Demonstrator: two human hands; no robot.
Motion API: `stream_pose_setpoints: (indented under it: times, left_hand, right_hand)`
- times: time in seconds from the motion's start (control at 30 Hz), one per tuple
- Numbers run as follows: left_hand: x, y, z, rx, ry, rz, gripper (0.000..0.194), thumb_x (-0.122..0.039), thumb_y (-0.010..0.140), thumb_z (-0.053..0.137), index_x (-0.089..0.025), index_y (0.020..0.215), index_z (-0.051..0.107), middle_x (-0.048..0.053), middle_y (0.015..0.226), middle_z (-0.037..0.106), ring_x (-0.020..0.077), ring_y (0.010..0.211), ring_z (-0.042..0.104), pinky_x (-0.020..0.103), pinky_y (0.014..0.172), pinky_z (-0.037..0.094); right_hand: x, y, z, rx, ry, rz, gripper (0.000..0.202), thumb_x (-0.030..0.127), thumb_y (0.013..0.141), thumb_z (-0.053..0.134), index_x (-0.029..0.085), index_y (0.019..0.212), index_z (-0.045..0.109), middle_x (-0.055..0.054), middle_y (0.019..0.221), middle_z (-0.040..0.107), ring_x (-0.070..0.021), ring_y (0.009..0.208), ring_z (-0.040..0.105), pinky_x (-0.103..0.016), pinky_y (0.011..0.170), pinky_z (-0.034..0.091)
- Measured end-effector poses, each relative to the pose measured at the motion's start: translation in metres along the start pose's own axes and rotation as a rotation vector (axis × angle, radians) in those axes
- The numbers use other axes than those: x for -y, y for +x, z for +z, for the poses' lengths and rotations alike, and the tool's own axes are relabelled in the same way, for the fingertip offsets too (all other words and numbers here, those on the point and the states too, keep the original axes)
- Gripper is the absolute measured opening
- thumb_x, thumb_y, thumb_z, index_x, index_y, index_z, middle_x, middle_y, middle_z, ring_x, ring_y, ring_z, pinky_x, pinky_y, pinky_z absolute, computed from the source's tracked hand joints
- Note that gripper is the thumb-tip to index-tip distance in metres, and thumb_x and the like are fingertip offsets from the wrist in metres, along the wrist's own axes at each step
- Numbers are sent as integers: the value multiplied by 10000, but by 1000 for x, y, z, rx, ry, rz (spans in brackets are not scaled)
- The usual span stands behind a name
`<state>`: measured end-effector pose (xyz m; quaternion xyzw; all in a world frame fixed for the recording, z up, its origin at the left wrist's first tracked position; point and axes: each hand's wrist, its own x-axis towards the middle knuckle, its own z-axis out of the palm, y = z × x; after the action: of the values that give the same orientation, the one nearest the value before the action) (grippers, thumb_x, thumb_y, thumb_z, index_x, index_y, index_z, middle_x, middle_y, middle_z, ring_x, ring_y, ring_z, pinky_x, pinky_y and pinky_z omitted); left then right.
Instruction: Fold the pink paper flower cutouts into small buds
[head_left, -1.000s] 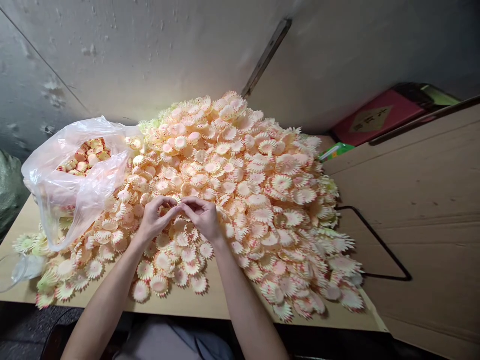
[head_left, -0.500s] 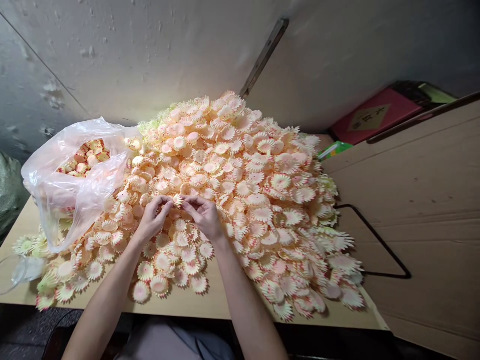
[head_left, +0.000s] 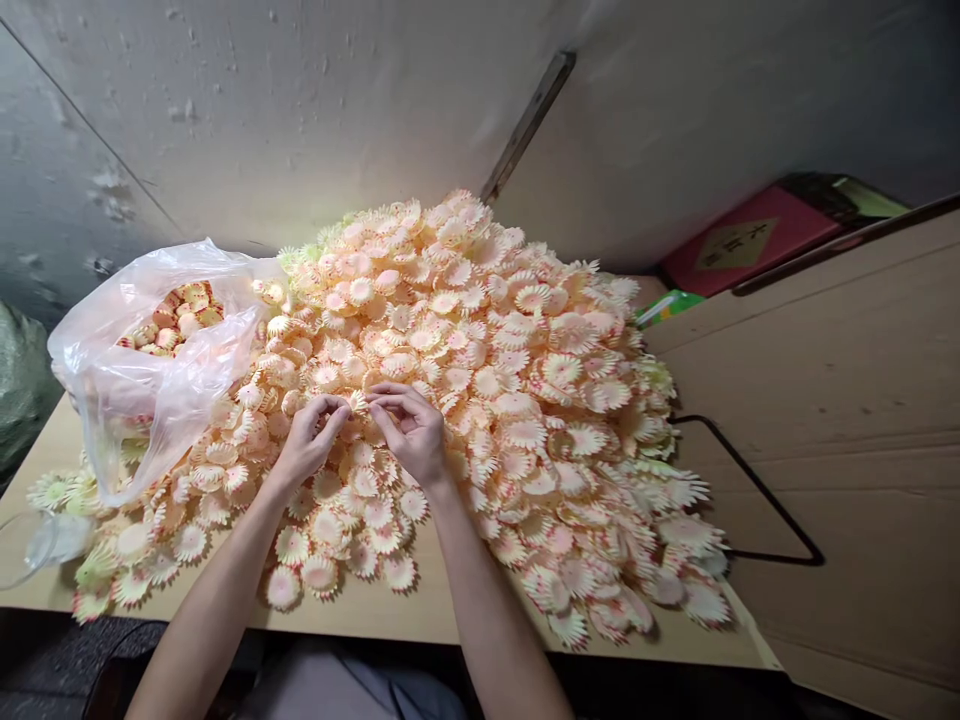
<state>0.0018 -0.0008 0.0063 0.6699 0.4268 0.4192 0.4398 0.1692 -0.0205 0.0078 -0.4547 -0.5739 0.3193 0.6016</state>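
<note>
A small cream flower piece with a notched petal edge (head_left: pixel 358 402) sits between my two hands, above the heap. My left hand (head_left: pixel 319 432) pinches it at its left side with thumb and forefinger. Just to the right of it, my right hand (head_left: pixel 411 428) has thumb and fingers drawn together in a pinch; whether anything is between those fingertips is too small to make out. Below and around both hands spreads a large heap of similar scalloped flower pieces (head_left: pixel 517 400), cream with pink-red tips.
A translucent plastic bag (head_left: pixel 161 385) at the left holds curled-up flower pieces (head_left: pixel 176 318). Near the left table edge lies a clear plastic item (head_left: pixel 52 540). At the right stand a cardboard sheet (head_left: pixel 847 430), a black metal bar (head_left: pixel 765 490) and a red box (head_left: pixel 742 240). Behind is a wall.
My right hand has drawn slightly right, its fingertips now a little apart from the flower piece. My left hand still pinches the piece in nearly the same place.
</note>
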Motion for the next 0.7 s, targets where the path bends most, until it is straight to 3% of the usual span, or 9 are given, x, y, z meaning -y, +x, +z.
stream_pose_setpoints:
  times: [0.27,0.47,0.7]
  left_hand:
    - [1,2,4,-36,57,46,267,-421,842,636,-156,870,644,35,806,668,115,640,551,230,615,432]
    - [2,2,3,5,113,66,253,-397,910,530,-167,882,630,51,851,659,148,749,579,262,719,445]
    - [-4,1,0,34,57,14,259,-415,900,534,-169,856,602,37,817,627,150,750,548,256,715,428]
  right_hand:
    - [-4,-4,4,99,45,13,78,248,832,667,202,861,722,-100,1087,688,-205,998,675,-331,829,586]
    - [1,-5,3,92,45,55,116,296,859,639,197,852,698,-101,1069,689,-202,981,671,-334,852,570]
    - [-4,1,8,30,51,182,218,403,856,629,186,845,644,-108,1091,668,-190,919,671,-299,769,582]
